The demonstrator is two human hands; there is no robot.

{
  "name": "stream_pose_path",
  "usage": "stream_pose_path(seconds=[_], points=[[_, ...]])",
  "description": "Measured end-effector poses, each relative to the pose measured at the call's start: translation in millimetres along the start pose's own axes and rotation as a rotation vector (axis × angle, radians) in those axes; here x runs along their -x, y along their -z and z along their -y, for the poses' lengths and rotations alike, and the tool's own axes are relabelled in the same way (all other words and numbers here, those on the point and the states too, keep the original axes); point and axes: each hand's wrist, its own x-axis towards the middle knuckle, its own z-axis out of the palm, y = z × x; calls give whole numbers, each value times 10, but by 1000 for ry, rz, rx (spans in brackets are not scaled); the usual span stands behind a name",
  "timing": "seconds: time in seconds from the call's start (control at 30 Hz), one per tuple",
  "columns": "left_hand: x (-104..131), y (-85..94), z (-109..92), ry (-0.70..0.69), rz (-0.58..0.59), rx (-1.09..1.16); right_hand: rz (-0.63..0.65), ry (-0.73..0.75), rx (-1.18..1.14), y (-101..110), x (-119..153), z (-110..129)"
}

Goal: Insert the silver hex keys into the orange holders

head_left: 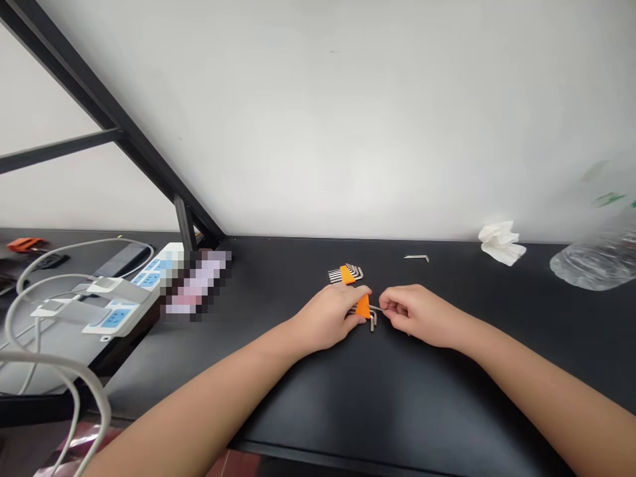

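Head view: just below frame centre, the person's left hand [330,319] is pinching an orange plastic holder [363,307] with silver L-shaped hex keys [372,324]. The right hand [420,315], fingertips closed, is gripping a thin silver metal key [375,308] at the holder's right edge. A second filled orange plastic holder [347,274] is lying just above; a loose silver L-shaped key [418,257] is lying upper right of it.
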Motion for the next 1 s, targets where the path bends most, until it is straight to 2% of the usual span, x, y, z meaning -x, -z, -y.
stream_pose_path(seconds=[0.3, 0.47, 0.57, 0.83, 1.0], points=[[4, -22, 32, 1, -15, -7, 47, -92, -110, 26, 13, -53], [15, -31, 34, -30, -36, 29, -103, 100, 106, 35, 13, -42], [13, -1, -20, -36, -21, 105, -136, 154, 138, 31, 11, -6], [4, 42, -84, 14, -66, 242, -180, 130, 39, 60, 37, 75], [4, 62, -109, -9, -77, 316, -168, 70, -206, 10, 50, 107]])
